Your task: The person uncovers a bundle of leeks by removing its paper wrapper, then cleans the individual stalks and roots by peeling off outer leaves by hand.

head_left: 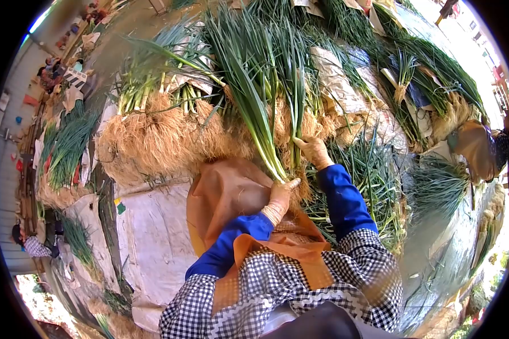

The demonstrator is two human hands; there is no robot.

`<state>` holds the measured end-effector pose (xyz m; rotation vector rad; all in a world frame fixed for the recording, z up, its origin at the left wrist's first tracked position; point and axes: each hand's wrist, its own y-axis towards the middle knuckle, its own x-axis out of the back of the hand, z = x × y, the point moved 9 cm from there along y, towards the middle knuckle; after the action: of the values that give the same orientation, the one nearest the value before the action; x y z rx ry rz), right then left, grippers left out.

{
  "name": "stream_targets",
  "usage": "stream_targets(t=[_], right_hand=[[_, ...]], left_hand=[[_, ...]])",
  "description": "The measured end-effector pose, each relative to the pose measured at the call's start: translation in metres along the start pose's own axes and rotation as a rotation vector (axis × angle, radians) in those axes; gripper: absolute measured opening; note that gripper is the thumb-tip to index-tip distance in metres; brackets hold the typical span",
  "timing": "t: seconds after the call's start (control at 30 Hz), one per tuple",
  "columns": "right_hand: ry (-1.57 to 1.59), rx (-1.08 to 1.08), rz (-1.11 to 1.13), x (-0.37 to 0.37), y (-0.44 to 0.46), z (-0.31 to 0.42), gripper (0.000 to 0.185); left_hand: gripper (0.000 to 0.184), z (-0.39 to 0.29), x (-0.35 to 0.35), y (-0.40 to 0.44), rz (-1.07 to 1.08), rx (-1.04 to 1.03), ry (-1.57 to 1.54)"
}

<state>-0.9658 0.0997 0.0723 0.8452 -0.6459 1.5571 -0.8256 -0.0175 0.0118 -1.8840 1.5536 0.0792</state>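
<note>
Long green leeks (257, 121) with pale stems are gathered in front of me, leaves pointing away. My left hand (281, 196) is closed around the lower stems of several of them, just above the roots. A little higher and to the right, my right hand (313, 150) pinches a leek stalk (296, 124) between thumb and fingers. Brown stringy roots (303, 183) hang beside my left hand, partly hidden by it. Both hands wear light, dirt-stained coverings. Below them an orange-brown apron (229, 195) spreads over my lap.
A large row of leeks with matted roots (158, 133) lies to the left. Loose green leaves (367, 186) cover the ground at right. A pale sheet (155, 231) lies at lower left. More leek piles (438, 183) and a person (481, 147) are at far right; other people sit far left.
</note>
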Motion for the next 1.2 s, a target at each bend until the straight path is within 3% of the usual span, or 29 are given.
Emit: stream_targets(t=[0.03,0.1,0.17,0.23,0.3,0.37,0.43,0.5,0.53,0.57,0.6,0.63,0.67,0.7,0.77,0.83,0.87,0.97,1.0,1.03,1.07,1.1,1.13,1.17,1.2], right_hand=[[-0.253,0.123,-0.032,-0.001,0.005,0.019,0.039],[-0.409,0.092,-0.111,0.002,-0.006,0.027,0.031],[-0.162,-0.152,0.083,0.015,-0.028,0.047,0.028],[0.391,-0.009,0.184,-0.002,-0.073,0.054,0.026],[0.759,-0.238,0.338,0.037,-0.124,0.071,0.026],[0.712,-0.319,0.069,0.078,-0.143,0.015,0.028],[-0.071,-0.381,0.109,0.092,-0.142,-0.067,0.03],[-0.631,-0.277,0.366,0.061,-0.133,-0.112,0.033],[-0.357,-0.19,0.109,0.062,-0.11,-0.082,0.035],[-0.168,-0.314,0.099,0.071,-0.089,-0.036,0.035],[0.139,-0.262,0.049,0.06,-0.074,-0.013,0.037],[0.175,-0.202,-0.026,0.06,-0.059,0.018,0.04],[0.057,-0.084,-0.065,0.057,-0.044,0.044,0.043],[-0.114,-0.126,0.041,0.045,-0.027,0.053,0.046],[-0.347,-0.317,0.384,0.024,-0.005,0.057,0.051],[-0.352,-0.212,0.278,0.012,0.011,0.042,0.053],[-0.326,-0.095,0.15,0.015,0.01,0.051,0.05],[-0.194,-0.151,0.124,0.011,-0.016,0.051,0.037],[-0.056,-0.073,0.07,-0.001,-0.029,0.044,0.034],[0.559,-0.158,0.121,0.007,-0.057,0.061,0.033],[0.799,-0.132,0.33,0.013,-0.083,0.076,0.029],[0.855,-0.163,0.351,0.026,-0.107,0.076,0.027],[1.017,-0.433,0.427,0.041,-0.134,0.066,0.022],[1.037,-0.468,0.144,0.06,-0.143,0.028,0.02],[0.956,-0.496,0.037,0.094,-0.15,-0.002,0.02]], left_hand=[[0.019,0.001,0.004,0.003,-0.037,-0.005,0.004],[0.017,0.003,0.01,0.01,-0.071,-0.041,-0.011],[0.023,0.031,0.017,0.026,-0.026,0.038,-0.075],[0.015,0.002,-0.001,-0.001,0.009,0.13,-0.227],[0.018,-0.041,-0.018,-0.018,0.174,-0.16,0.289],[0.016,0.06,0.042,0.053,0.064,-0.079,0.047],[0.016,0.051,0.036,0.038,-0.022,0.001,-0.278],[0.016,0.03,0.024,0.023,-0.026,0.015,-0.178],[0.016,0.023,0.018,0.025,0.02,-0.022,-0.25],[0.015,0.02,0.016,0.022,0.054,-0.051,-0.323],[0.017,0.016,0.016,0.013,0.051,-0.071,-0.295],[0.018,0.006,0.012,0.011,0.058,-0.104,-0.264],[0.019,0.009,0.011,0.018,0.088,-0.141,-0.381],[0.02,0.015,0.013,0.022,0.115,-0.171,-0.501],[0.034,0.017,0.003,0.014,0.155,0.059,-0.344],[0.03,-0.004,0.004,0.007,0.063,-0.225,0.145],[0.027,0.004,0.011,0.011,0.005,-0.2,0.081],[0.025,0.005,0.014,0.016,-0.008,-0.142,0.093],[0.02,-0.001,0.008,0.009,-0.024,-0.114,-0.009],[0.02,0.006,0.012,0.013,-0.025,-0.11,-0.009],[0.018,0.017,0.007,0.021,0.135,-0.097,-0.322],[0.016,0.008,0.01,0.016,0.054,-0.059,-0.246],[0.014,-0.001,0.013,0.009,-0.024,-0.015,-0.173],[0.015,0.011,0.023,0.018,-0.032,0.002,-0.14],[0.016,0.011,0.025,0.02,-0.018,-0.045,-0.129]])
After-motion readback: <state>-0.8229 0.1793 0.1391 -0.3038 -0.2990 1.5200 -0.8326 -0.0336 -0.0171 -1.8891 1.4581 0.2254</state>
